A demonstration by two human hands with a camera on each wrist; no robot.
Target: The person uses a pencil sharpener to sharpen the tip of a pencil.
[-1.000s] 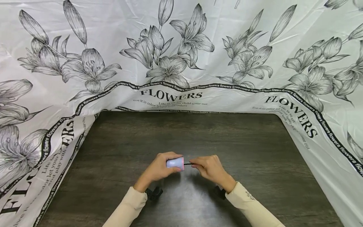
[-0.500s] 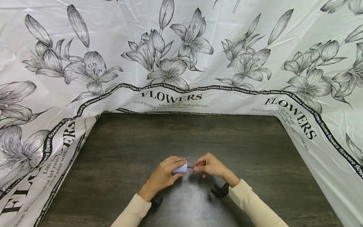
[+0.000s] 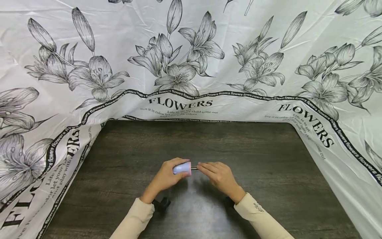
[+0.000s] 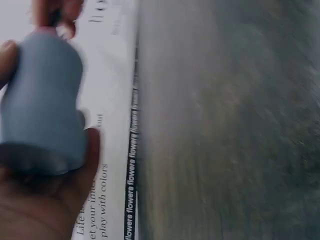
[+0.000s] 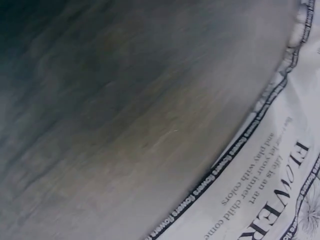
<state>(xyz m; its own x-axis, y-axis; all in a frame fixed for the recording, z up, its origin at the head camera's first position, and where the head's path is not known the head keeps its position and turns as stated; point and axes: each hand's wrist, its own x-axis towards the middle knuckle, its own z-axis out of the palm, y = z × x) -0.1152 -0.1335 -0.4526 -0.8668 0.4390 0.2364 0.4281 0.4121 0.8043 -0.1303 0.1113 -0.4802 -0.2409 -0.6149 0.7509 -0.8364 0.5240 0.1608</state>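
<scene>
Gripping blue handle (image 3: pixel 181 168): left hand (image 3: pixel 168 174). Right hand (image 3: pixel 219 175) pinches metal rod (image 3: pixel 194 168). Handle likely light, stiff, slick; best held at waist.

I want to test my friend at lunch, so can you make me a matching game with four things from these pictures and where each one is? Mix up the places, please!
Things:
1. pale lavender-blue, curved handle-like piece
2. thin, shiny metal rod
3. dark wood-grain table
4. white cloth with black flower drawings

Places:
A. between the piece's pink end and the right hand
B. beyond the table's far edge
C. held in the left hand
D. below both hands

Right pairs: 1-C, 2-A, 3-D, 4-B
</scene>
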